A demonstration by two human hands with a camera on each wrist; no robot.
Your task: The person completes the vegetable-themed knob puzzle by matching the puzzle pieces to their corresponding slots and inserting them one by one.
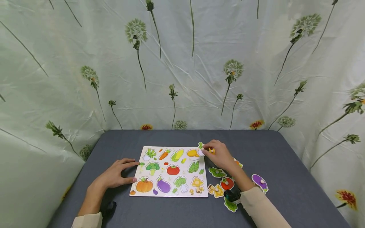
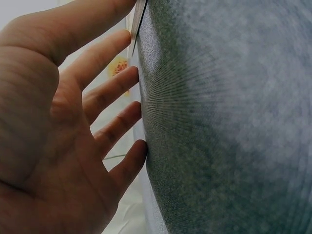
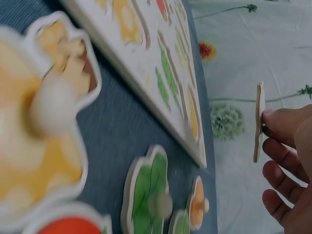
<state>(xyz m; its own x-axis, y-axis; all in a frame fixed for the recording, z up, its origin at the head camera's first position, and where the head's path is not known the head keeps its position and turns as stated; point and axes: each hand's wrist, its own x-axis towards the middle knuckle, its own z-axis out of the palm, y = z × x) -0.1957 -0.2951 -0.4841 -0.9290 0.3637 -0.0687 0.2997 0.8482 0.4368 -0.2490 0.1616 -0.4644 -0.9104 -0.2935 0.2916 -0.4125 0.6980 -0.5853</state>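
Between the thumb and fingertips of my right hand (image 1: 220,155) is a turnip puzzle piece (image 1: 201,149), white with green leaves, raised by the board's far right corner. The right wrist view shows this piece edge-on, apart from the board. My left hand (image 1: 117,173) lies at the left edge of the white vegetable puzzle board (image 1: 163,171), fingers extended and spread, thumb and index finger touching it. In the left wrist view the left palm (image 2: 73,141) holds nothing. Printed vegetables cover the board, including a turnip picture at its far left.
Right of the board lie loose knobbed pieces: a mushroom (image 1: 218,191), a tomato (image 1: 227,183), a green leafy vegetable (image 1: 217,172), another green one (image 1: 230,205) and an eggplant (image 1: 259,181). Beneath is a dark grey tabletop (image 1: 159,213); a floral curtain (image 1: 199,95) hangs behind.
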